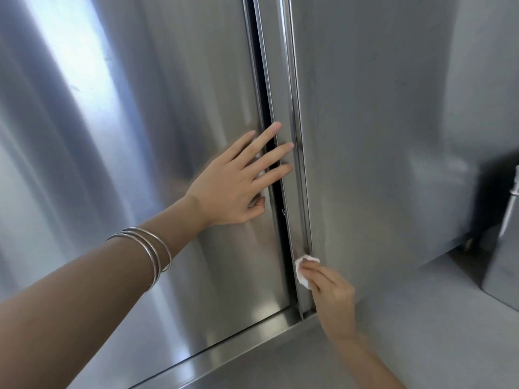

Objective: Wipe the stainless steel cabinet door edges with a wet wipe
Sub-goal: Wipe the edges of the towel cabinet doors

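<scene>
Two stainless steel cabinet doors fill the view, the left door [140,136] and the right door [379,122], with a dark narrow gap between them. My left hand [238,181] lies flat with straight fingers across the left door's edge and the gap. My right hand [331,293] pinches a small white wet wipe [303,269] and presses it against the lower part of the right door's vertical edge [297,164], just above the bottom corner.
A steel ledge [224,346] runs under the doors and meets a steel countertop [421,332]. At the far right a metal bottle-like object [512,209] stands beside a dark box. Silver bangles [148,251] sit on my left forearm.
</scene>
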A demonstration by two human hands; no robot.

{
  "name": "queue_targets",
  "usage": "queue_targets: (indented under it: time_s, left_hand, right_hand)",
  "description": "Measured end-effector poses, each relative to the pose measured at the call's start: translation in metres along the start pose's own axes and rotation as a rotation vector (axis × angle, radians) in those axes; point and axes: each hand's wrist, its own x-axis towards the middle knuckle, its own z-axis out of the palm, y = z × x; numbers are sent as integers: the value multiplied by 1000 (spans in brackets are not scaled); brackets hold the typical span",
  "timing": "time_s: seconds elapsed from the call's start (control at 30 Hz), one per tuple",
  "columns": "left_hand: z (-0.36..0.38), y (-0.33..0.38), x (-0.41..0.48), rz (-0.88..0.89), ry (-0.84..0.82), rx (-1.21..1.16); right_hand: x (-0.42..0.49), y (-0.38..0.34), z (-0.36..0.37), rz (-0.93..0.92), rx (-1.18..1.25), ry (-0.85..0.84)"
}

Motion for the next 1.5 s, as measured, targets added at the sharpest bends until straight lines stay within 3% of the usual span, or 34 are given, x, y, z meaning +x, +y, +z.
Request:
queue_targets:
  time_s: [0.13,0.27,0.4,0.53,0.7,1.07,1.3,1.5]
  left_hand:
    - [4,-1,-1,8,21,-14]
    - [6,-1,-2,6,23,-15]
    - [1,0,0,-5,-3,-29]
    - [-9,5,2,-23,-3,-17]
    - [-21,3,7,-3,-4,13]
    - [-30,-2,-26,-46,-1,43]
    - [-71,-22,-85,-78,-27,78]
    - [-115,-28,-74,-218,86,120]
  right_hand:
    - [51,-15,6,23,58,173]
    - [34,-22,14,75,47,232]
    - [41,-22,4,152,133,150]
    - [59,-31,-26,369,301,17]
    - [104,-33,-66,489,324,117]
    - [142,-27,-105,489,300,157]
    - [162,-66,-89,335,351,93]
    - [187,-100,-79,282,401,91]
